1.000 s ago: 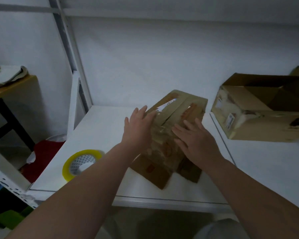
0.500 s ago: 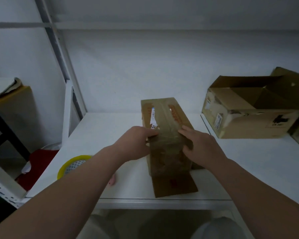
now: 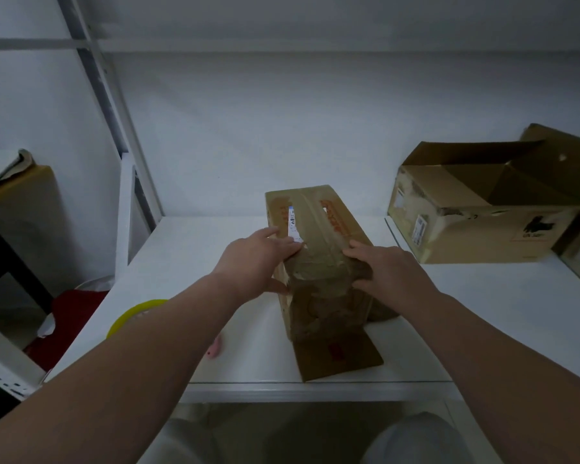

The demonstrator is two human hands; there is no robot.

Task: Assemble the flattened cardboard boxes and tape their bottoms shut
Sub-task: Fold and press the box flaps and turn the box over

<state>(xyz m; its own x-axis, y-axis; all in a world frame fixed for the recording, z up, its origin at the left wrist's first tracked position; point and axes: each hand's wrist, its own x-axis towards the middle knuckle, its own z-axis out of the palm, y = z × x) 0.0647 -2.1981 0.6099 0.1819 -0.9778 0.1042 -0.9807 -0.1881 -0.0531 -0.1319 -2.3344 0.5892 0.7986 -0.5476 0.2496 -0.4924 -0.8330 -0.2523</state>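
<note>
White shelf [image 3: 188, 249] carries the work at centre frame. Cardboard box [image 3: 315, 229], skewed with its flaps gaping a second ago, now stands square with the flaps folded shut on top; judged ready for taping. Left hand [image 3: 258, 259] presses flat-fingered on the top, and right hand [image 3: 389, 272] grips the near right corner. One loose flap [image 3: 339, 356] lies splayed toward the shelf's front edge. Tape roll [image 3: 131, 316] sits lower left, with open room for a reach. Larger open box [image 3: 482, 209] stands well apart at right.
</note>
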